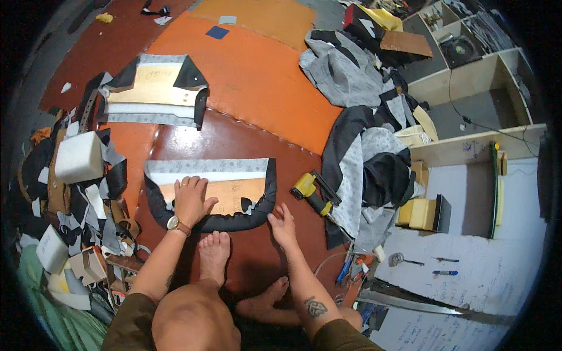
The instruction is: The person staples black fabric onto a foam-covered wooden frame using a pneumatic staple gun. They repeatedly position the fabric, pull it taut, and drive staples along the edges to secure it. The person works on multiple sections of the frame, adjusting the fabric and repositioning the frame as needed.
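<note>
On the floor before me lies an upholstered panel (240, 187) with its plywood back up. Black fabric is wrapped and gathered around its curved near edge and sides; white padding and a grey fabric strip show along the far edge. My left hand (192, 200) rests on the plywood with fingers spread. Beside the panel's lower right corner is my right hand (283, 227), its fingers apart and nothing visible in them; whether it touches the fabric I cannot tell. A yellow and black staple gun (310, 190) lies just beyond it to the right.
A second, similar panel (155, 88) lies at the far left. Fabric and foam scraps (82, 158) are heaped on the left. Grey and black fabric (374, 169) piles up on the right, near a wooden shelf unit (474, 99). Hand tools (354, 266) lie at lower right.
</note>
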